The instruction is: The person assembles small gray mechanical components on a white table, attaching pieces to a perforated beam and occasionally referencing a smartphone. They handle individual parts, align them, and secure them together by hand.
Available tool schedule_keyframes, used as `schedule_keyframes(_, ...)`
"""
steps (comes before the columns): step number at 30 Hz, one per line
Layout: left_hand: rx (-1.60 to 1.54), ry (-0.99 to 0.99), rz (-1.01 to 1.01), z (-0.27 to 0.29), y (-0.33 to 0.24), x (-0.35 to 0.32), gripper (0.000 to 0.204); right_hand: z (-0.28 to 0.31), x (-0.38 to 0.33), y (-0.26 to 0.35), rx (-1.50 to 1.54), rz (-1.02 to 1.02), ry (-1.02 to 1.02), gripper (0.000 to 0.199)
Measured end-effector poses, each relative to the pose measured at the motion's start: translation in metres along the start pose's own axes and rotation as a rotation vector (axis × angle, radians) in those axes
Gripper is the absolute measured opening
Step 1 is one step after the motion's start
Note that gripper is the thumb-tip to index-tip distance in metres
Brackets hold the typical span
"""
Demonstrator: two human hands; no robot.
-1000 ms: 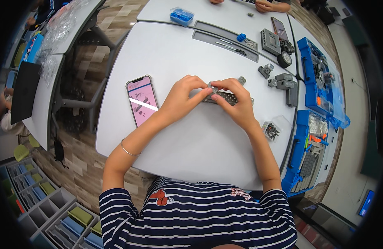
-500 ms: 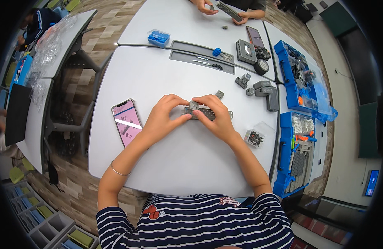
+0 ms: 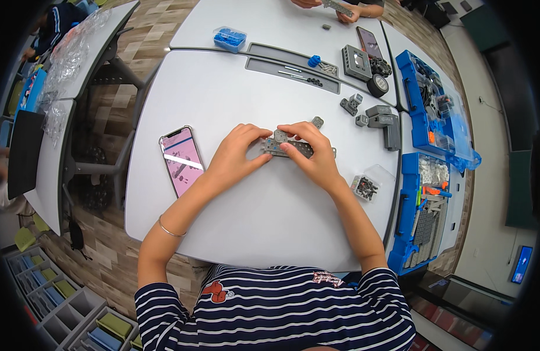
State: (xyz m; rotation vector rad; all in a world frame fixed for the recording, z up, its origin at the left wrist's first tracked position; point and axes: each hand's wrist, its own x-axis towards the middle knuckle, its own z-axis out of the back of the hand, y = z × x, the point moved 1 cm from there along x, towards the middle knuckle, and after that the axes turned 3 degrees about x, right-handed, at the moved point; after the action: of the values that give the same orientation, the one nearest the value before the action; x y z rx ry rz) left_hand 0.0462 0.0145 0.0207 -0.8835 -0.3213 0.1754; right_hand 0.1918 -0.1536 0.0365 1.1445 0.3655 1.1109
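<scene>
A grey perforated building beam [image 3: 302, 150] lies across the middle of the white table, with a small grey connector piece [image 3: 280, 137] at its left part. My left hand [image 3: 237, 153] curls round the beam's left end, thumb at the near edge and index finger at the far edge. Index finger and thumb of my right hand [image 3: 316, 157] pinch the connector, while the palm covers part of the beam. Another small grey piece [image 3: 318, 122] shows just beyond my right hand. Whether the connector is fastened to the beam cannot be seen.
A phone [image 3: 182, 161] with a parts picture lies left. To the right are a clear box of small pins [image 3: 364, 187], grey blocks [image 3: 384, 126] and blue parts cases [image 3: 407, 216]. Further off are a table tray [image 3: 293, 75] and another person's hands [image 3: 347, 13] holding a grey beam.
The view has shifted slightly. My right index finger has moved to the far side of the connector, and my left fingertips sit a little further from it.
</scene>
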Motion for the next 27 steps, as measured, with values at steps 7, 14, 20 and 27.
schedule_keyframes(7,-0.017,-0.023,0.000,-0.002,0.000,0.001,0.037,-0.008,-0.003,-0.004,-0.258,0.138,0.050,0.035)
schedule_keyframes(14,-0.012,-0.021,0.013,-0.001,-0.003,0.002,0.034,-0.009,-0.003,-0.002,-0.291,0.158,0.042,0.034)
schedule_keyframes(20,-0.045,-0.021,0.028,0.001,-0.005,0.002,0.031,-0.011,-0.004,0.001,-0.317,0.143,0.030,0.032)
schedule_keyframes(27,-0.076,0.012,0.049,0.004,-0.008,0.002,0.035,-0.012,-0.006,0.001,-0.270,0.097,0.020,0.033)
